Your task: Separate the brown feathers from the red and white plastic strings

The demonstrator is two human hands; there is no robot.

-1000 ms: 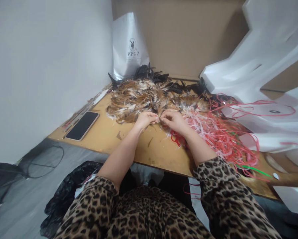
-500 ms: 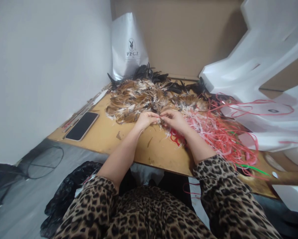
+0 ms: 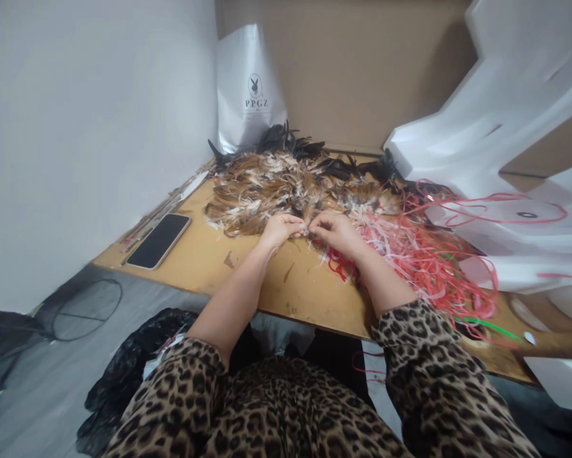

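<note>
My left hand [image 3: 280, 229] and my right hand [image 3: 333, 230] meet fingertip to fingertip at the near edge of a pile of brown, white and black feathers [image 3: 286, 184] on a wooden table [image 3: 204, 257]. Both pinch a small bunch of feathers between them; the bunch is mostly hidden by my fingers. Right of my right hand lies a tangle of red and pink plastic strips [image 3: 424, 254], and my right wrist rests over its edge.
A black phone [image 3: 159, 240] lies at the table's left, beside thin rods along the wall. A white PPGZ bag [image 3: 248, 86] stands at the back. White foam pieces [image 3: 495, 146] crowd the right side. A black bag [image 3: 123, 375] sits below the table.
My hands stay together at the same spot, with only small finger movements on the feathers. Nothing else has moved.
</note>
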